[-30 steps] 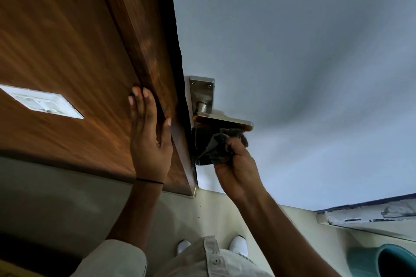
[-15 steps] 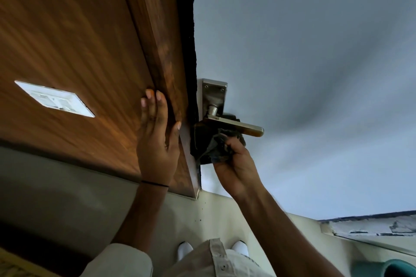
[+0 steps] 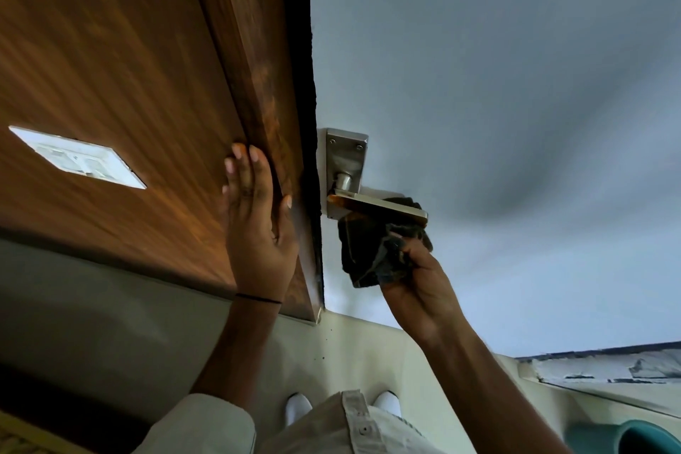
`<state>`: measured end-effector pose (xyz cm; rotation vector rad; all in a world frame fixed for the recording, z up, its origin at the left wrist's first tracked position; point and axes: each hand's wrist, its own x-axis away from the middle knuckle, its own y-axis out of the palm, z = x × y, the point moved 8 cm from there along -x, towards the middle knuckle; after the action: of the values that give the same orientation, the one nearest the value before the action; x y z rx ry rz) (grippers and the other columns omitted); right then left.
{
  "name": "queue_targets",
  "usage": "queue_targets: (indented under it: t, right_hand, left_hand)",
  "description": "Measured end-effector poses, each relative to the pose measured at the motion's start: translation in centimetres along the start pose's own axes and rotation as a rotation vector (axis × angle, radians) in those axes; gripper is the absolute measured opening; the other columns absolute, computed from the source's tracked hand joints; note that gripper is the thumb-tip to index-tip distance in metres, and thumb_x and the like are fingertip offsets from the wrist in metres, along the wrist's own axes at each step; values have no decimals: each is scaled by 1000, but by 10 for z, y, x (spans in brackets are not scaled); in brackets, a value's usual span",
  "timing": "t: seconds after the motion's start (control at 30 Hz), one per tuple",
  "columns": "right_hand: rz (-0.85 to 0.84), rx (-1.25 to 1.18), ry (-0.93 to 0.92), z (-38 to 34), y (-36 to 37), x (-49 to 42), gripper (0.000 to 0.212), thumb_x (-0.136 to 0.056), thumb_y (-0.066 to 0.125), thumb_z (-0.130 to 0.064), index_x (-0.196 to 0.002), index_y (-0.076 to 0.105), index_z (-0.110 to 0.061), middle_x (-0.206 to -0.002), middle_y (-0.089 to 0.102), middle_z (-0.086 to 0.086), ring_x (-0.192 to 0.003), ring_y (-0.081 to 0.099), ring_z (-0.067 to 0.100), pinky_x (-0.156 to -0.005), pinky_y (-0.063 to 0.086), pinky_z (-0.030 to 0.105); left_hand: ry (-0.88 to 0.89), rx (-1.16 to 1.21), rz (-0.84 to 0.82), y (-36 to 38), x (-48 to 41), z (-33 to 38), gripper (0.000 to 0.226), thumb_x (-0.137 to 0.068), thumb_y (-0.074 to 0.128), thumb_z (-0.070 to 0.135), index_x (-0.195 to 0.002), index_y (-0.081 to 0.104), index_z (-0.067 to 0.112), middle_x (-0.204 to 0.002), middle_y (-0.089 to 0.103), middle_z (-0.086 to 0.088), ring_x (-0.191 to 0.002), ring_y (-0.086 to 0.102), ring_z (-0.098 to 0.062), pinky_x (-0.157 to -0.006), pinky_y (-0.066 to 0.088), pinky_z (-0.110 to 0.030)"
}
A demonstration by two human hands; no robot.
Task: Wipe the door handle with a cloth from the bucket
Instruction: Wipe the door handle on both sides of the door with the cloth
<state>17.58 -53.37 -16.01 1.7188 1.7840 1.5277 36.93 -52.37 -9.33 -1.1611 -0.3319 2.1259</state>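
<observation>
A metal lever door handle (image 3: 379, 207) on a steel backplate (image 3: 345, 155) sticks out from the pale grey door face (image 3: 497, 103). My right hand (image 3: 420, 284) is shut on a dark cloth (image 3: 368, 251), which it presses against the underside and far side of the lever, near its free end. My left hand (image 3: 258, 225) lies flat, fingers together, against the brown wooden frame (image 3: 254, 85) just left of the handle. The teal bucket (image 3: 641, 437) shows at the bottom right corner, partly cut off.
A white switch plate (image 3: 79, 157) sits on the wooden panel at the left. My white shoes (image 3: 298, 409) stand on the pale floor below. A worn painted ledge (image 3: 604, 369) runs along the lower right, above the bucket.
The cloth in my right hand has slid outward along the lever, from near the backplate toward the free end. My left hand stays on the wooden frame. The camera view has shifted slightly.
</observation>
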Motion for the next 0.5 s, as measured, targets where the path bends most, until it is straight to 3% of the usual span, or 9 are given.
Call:
queue_targets:
  t: [0.1,0.2,0.3,0.37,0.4,0.5]
  right_hand:
    - [4,7,18,4,7,-8,32,-92,46,3,-117,64,-6,-109,74,15,-96,74,24,-73,63,33]
    - [15,18,52,11,11,-11,29,-96,43,3,-115,62,-6,-103,76,14,-90,76,23,-68,62,32]
    - [23,52,19,0,-7,-3,33,-93,48,0,-123,63,-4,-117,72,16,-105,71,25,-87,60,35]
    - [33,61,-34,-16,-25,6,45,-89,52,-4,-134,57,0,-133,63,20,-123,61,30,-108,48,41]
    - [50,70,-63,-25,-34,12,48,-87,54,-7,-135,55,1,-135,61,21,-126,59,31,-110,45,42]
    - [134,266,-129,-55,-53,32,32,-88,55,-9,-118,64,-6,-114,69,14,-102,69,23,-84,59,31]
  left_hand:
    - [15,44,-2,0,-1,3,70,-96,60,4,-152,18,1,-161,18,-21,-151,9,-26,-121,24,-54]
    - [-14,20,-21,1,0,2,72,-96,59,5,-153,15,5,-162,15,-19,-151,6,-22,-121,22,-54]
    - [-29,-4,-9,-1,2,3,72,-97,59,8,-154,15,7,-162,15,-17,-151,6,-19,-121,22,-55]
    - [-37,-25,-7,-1,2,3,70,-98,58,10,-154,16,7,-162,16,-16,-151,7,-19,-120,22,-57]
    - [-55,-47,-12,0,2,3,70,-98,57,13,-154,16,8,-163,16,-15,-151,7,-18,-120,20,-57]
    - [-116,-123,-24,0,3,5,69,-99,54,19,-156,14,12,-164,14,-9,-152,6,-16,-121,14,-58]
